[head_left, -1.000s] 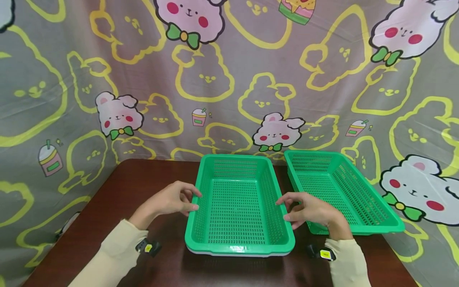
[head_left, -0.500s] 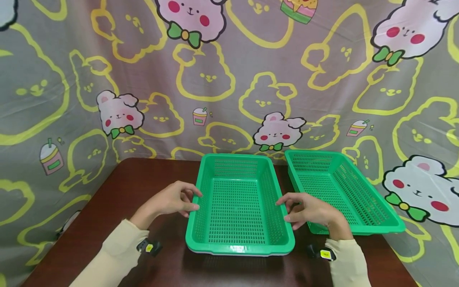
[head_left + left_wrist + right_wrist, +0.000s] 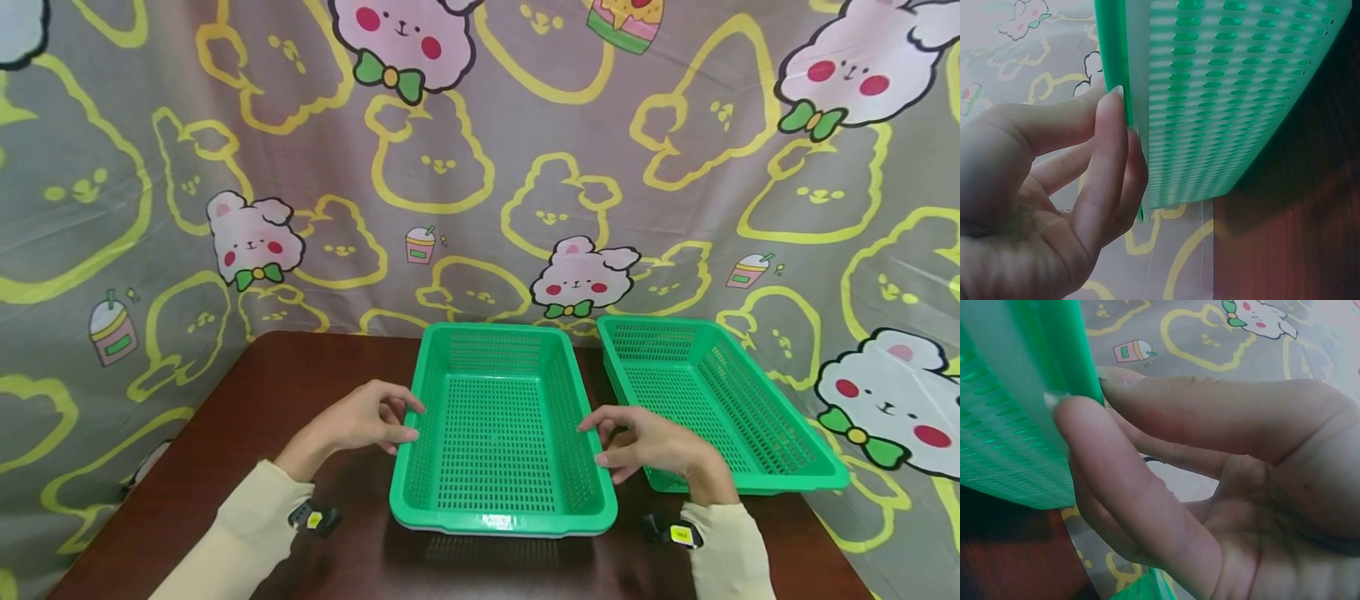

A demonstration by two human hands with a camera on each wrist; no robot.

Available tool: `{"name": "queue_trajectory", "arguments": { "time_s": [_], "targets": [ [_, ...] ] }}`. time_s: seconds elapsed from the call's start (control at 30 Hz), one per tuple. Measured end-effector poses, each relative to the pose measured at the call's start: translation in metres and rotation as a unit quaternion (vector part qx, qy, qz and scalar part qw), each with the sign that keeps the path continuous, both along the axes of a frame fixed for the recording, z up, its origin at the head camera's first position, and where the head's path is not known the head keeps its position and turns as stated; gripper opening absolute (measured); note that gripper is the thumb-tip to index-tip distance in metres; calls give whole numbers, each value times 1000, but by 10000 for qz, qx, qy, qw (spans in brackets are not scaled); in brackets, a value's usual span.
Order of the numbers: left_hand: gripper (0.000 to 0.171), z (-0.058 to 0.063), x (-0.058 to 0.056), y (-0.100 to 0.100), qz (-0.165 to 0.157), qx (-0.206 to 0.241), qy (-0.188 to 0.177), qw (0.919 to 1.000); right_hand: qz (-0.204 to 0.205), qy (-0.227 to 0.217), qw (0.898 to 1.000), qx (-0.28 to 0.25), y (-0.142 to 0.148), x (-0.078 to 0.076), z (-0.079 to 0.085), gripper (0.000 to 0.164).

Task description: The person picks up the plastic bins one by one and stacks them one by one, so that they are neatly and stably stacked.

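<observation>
Evidently the left hand (image 3: 367, 414) and right hand (image 3: 643, 437) pinch a green basket (image 3: 495, 442) nested in a whitish basket (image 3: 1199, 70).

I can't read a word from here: the yellow right wrist label (image 3: 682, 534) carries dark marks too small to make out, the left wrist label (image 3: 314, 520) is no clearer, and the pale marking (image 3: 498, 522) on the green basket (image 3: 570, 524) blurs.

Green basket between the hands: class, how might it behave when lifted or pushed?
The green basket is probably light, being full of holes. Its thick rim should keep it fairly stiff. Broad and flat-bottomed, it seems unlikely to tip.
</observation>
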State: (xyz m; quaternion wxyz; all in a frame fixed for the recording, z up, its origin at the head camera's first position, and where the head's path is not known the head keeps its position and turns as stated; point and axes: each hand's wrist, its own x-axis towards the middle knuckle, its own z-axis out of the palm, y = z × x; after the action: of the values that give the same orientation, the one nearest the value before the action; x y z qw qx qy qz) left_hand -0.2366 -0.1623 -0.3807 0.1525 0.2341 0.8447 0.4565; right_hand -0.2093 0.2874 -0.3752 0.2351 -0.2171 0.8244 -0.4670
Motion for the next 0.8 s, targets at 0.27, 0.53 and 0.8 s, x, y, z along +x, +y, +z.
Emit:
{"name": "queue_trajectory", "arguments": {
  "time_s": [0.27,0.53,0.8],
  "targets": [
    [41,4,-1,1,-95,-292,238,9992,11,5,10000,27,-1,2,1,50],
    [42,19,-4,19,108,-863,1192,9891,-282,190,9994,104,5,5,14,44],
    [41,40,-6,61,-189,-746,1661,9831,-772,653,9931,587,34,7,43,46]
  ]
}}
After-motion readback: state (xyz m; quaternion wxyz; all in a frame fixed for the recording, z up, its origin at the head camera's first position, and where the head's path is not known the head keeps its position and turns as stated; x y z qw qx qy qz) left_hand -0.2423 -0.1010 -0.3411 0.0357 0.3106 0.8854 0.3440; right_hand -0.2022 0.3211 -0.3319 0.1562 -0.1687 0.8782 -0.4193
